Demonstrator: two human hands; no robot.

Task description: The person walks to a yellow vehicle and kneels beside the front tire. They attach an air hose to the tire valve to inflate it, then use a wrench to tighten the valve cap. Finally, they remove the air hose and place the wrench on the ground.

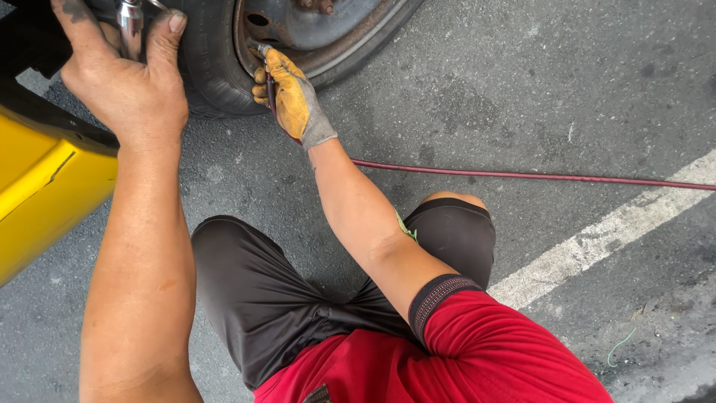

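Grey asphalt (pixel 522 89) w/ a white painted line (pixel 597 239) running diag. at right; person crouches on it, seen from above, dark shorts (pixel 261 298) and red shirt (pixel 462 351). Tyre (pixel 209 67) at top centre w/ steel rim (pixel 328 30) showing inside it, yellow car body (pixel 45 179) at far left. Left hand (pixel 123 82) is bare, up at top left against the tyre tread, fingers wrapped around a shiny metal tool (pixel 131 26), thumb out to the right on the rubber. Right hand (pixel 291 97) wears a yellow-and-grey glove, fingers closed on an air chuck (pixel 261 51) pressed to the rim edge, lower left of the wheel. Red hose (pixel 522 176) runs from under that hand along the asphalt and off the right edge. Thin green string (pixel 619 347) lies on the ground bottom right, well apart from both hands.
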